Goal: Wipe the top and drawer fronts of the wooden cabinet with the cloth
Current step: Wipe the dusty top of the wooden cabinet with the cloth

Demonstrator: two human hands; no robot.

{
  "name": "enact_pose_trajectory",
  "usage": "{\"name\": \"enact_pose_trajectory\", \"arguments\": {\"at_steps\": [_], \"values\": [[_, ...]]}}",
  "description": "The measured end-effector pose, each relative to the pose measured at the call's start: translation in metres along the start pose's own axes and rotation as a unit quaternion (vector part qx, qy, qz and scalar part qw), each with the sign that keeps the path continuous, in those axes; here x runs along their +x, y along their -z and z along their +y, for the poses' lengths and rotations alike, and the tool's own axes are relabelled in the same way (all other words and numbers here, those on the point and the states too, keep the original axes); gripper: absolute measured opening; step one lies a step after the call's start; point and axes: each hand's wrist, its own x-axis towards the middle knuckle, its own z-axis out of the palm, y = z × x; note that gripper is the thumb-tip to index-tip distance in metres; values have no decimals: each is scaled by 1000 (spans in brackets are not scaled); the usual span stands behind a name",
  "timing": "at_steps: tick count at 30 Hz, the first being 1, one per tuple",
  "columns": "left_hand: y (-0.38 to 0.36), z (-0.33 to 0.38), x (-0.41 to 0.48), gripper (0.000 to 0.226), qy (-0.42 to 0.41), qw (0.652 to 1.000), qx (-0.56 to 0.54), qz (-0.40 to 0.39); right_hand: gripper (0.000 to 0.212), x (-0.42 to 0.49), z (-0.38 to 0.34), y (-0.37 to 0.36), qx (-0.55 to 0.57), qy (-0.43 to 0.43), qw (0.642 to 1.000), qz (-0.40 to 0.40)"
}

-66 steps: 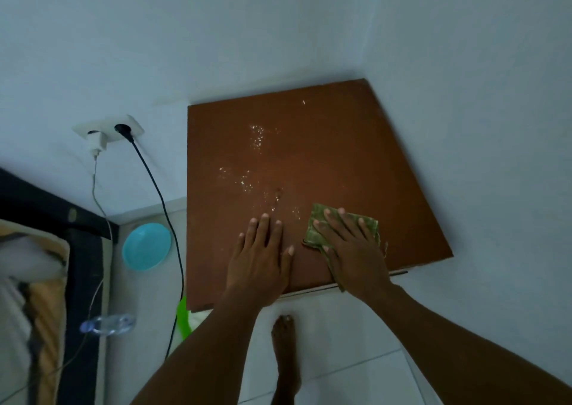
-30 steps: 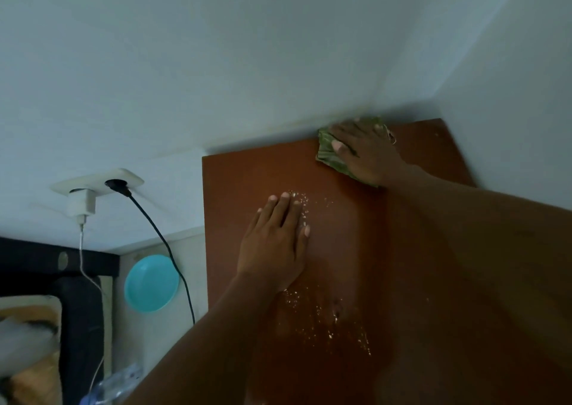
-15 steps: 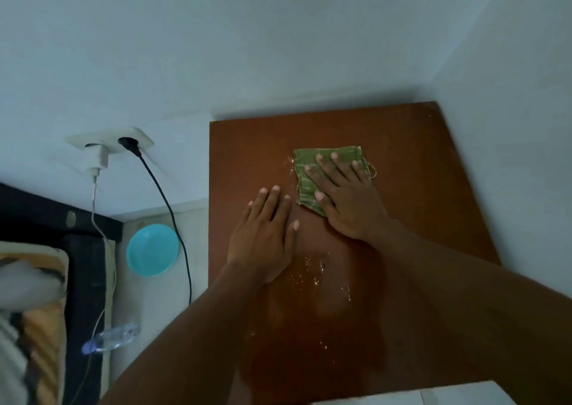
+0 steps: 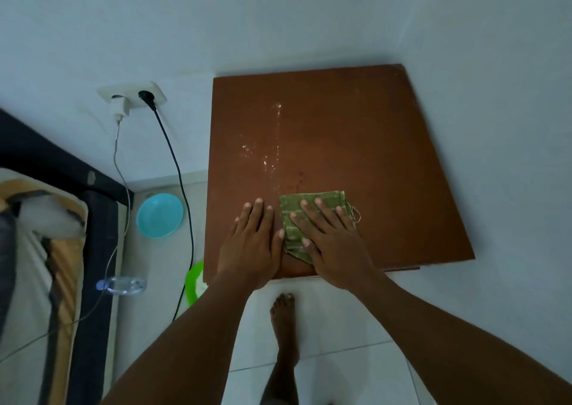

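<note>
A: What's moved?

B: Right hand (image 4: 335,243) has dragged the cloth (image 4: 287,220) from mid-top, half a sec ago, down to the front edge. A sec ago it was at the back by the wall, so that's one full pull, back to front. The hand's flat w/ fingers spread, pressing the cloth down, nothing gripped.

A: Left hand?

B: Left hand (image 4: 250,246) is flat too, fingers straight, palm on the bare wood just beside the cloth. It came back along w/ the right and looks like a brace.

A: So the top's done?

B: Not imo. A trail of pale specks (image 4: 272,160) sits mid-top, beyond the cloth and a bit left of it. That lane prob needs another pass. Drawer fronts aren't in view, so that part looks untouched.

A: The surface?

B: Brown cabinet top (image 4: 387,144), dull, tucked into the corner w/ white walls at the back and right.

A: Rest of the room?

B: There's a wall socket (image 4: 133,96) w/ a black cable (image 4: 178,169) and a white charger. On the tiled floor are a blue plate (image 4: 160,215), sth green (image 4: 194,284) and a clear bottle (image 4: 122,284). The bed (image 4: 40,249) is far left and a bare foot (image 4: 283,321) is below the front edge.
</note>
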Motion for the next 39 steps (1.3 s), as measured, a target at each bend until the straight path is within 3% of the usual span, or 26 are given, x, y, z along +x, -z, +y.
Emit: {"name": "enact_pose_trajectory", "arguments": {"at_steps": [8, 13, 19, 25, 29, 39], "values": [[-22, 9, -55, 72, -3, 1000, -16, 0, 41, -61, -24, -6, 53, 16, 995, 88], [-16, 8, -58, 58, -3, 1000, -11, -14, 34, -75, -30, 6, 57, 33, 988, 140], [-3, 17, -36, 57, -16, 999, -2, -30, 29, -63, -14, 37, 104, 58, 987, 113], [17, 28, 27, 59, -52, 998, 5, -30, 34, 20, 49, 83, 79, -30, 982, 167], [31, 41, 93, 60, -87, 995, 7, -52, 35, 104, 100, 106, 54, -66, 988, 127], [69, 60, 241, 57, -160, 986, 22, -30, 34, 272, 199, 147, 12, -95, 989, 114]]}}
